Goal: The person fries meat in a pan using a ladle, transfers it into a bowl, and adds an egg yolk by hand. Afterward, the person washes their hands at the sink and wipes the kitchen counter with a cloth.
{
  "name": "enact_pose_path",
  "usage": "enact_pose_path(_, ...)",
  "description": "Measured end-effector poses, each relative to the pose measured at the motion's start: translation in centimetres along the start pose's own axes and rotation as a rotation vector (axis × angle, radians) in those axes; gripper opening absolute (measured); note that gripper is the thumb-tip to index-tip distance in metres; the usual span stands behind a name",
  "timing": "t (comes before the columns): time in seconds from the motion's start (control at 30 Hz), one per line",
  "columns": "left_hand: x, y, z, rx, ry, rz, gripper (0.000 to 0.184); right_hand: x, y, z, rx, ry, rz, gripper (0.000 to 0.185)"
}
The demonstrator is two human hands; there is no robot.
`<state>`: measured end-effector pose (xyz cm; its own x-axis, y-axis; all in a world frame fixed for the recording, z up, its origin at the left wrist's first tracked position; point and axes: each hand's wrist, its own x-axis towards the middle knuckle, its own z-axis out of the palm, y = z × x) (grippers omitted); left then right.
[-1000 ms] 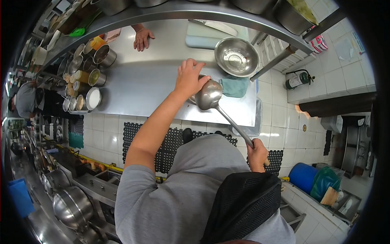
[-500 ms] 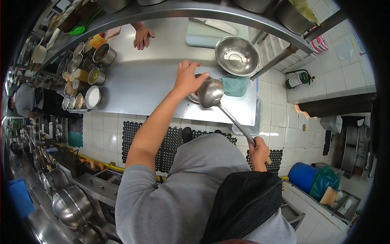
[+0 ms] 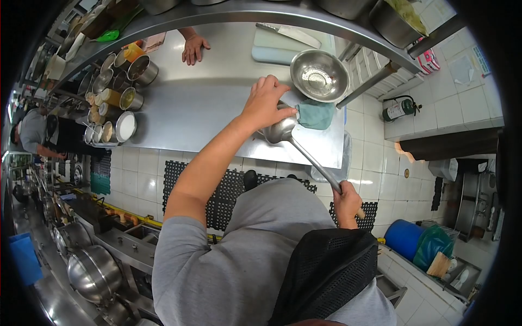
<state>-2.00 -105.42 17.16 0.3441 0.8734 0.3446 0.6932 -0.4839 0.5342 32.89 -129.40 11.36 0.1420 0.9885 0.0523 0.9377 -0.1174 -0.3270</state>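
Observation:
My right hand (image 3: pixel 347 202) is wrapped round the handle of a large metal ladle (image 3: pixel 314 159), near its wooden end. The ladle's round head is at the near side of the table, partly under my left hand (image 3: pixel 265 106). That hand hovers with its thumb stretched over the ladle head and its fingers bent, a gap between thumb and fingertips. Part of a small metal bowl (image 3: pixel 261 132) peeks out beneath the ladle and my hand; what it holds is hidden. A green cloth (image 3: pixel 315 114) lies just right of my left thumb.
A wide metal bowl (image 3: pixel 319 76) stands beyond the cloth, near a cutting board (image 3: pixel 267 53) bearing a large knife (image 3: pixel 296 36). Several pots and bottles crowd the left. Another person's hand (image 3: pixel 193 50) rests on the steel table (image 3: pixel 185 117). A shelf (image 3: pixel 239 15) spans overhead.
My left hand has moved right, its thumb now reaching over the ladle head and covering more of it. My right hand keeps its hold on the handle.

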Motion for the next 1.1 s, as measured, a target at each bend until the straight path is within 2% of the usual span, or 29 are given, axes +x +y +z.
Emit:
enact_pose_path(0.37, 0.3, -4.2, 1.4, 0.092, -0.027, -0.008, 0.059, -1.0, 0.8, -0.1, 0.042, 0.052, -0.071, 0.026)
enact_pose_path(0.43, -0.3, -6.1, 2.4, 0.06, -0.071, -0.136, 0.061, -1.3, 0.9, -0.1, 0.055, 0.052, -0.066, 0.026)
enact_pose_path(0.47, -0.7, -6.7, 2.6, 0.059, -0.069, -0.134, 0.061, -1.4, 1.0, -0.1, 0.068, 0.053, -0.06, 0.026)
enact_pose_path(0.53, -1.4, -7.9, 3.0, 0.112, -0.194, -0.3, 0.059, -1.3, 0.8, -0.2, 0.092, 0.065, -0.026, 0.026)
enact_pose_path(0.6, -2.3, -9.1, 3.8, 0.108, -0.147, -0.326, 0.058, -1.2, 0.6, -0.1, 0.116, 0.078, 0.014, 0.026)
enact_pose_path(0.67, -2.9, -9.3, 4.2, 0.103, -0.105, -0.358, 0.056, -1.1, 0.5, 0.2, 0.283, -0.088, 0.172, 0.031)
enact_pose_path(0.7, -3.1, -9.2, 4.2, 0.046, -0.059, -0.384, 0.054, -1.2, 0.7, 0.6, 0.281, -0.091, 0.17, 0.031)
enact_pose_path(0.77, -3.5, -9.3, 4.3, -0.011, 0.0, -0.425, 0.052, -1.0, 1.2, 1.0, 0.494, -0.287, 0.166, 0.033)
enact_pose_path(0.8, -3.6, -9.3, 4.6, -0.037, 0.079, -0.439, 0.049, -1.0, 1.2, 0.9, 0.488, -0.295, 0.153, 0.033)
enact_pose_path(0.87, -3.8, -9.6, 4.8, -0.061, 0.172, -0.467, 0.047, -1.2, 0.8, 0.7, 0.772, -0.515, 0.342, 0.031)
enact_pose_path(1.0, -3.7, -9.0, 4.0, -0.259, 0.22, -0.436, 0.04, -0.7, 0.6, 0.8, 0.966, -0.592, 0.375, 0.027)
enact_pose_path(1.1, -3.0, -7.8, 3.1, -0.337, 0.225, -0.42, 0.038, -0.3, 0.8, 0.9, 0.982, -0.634, 0.413, 0.026)
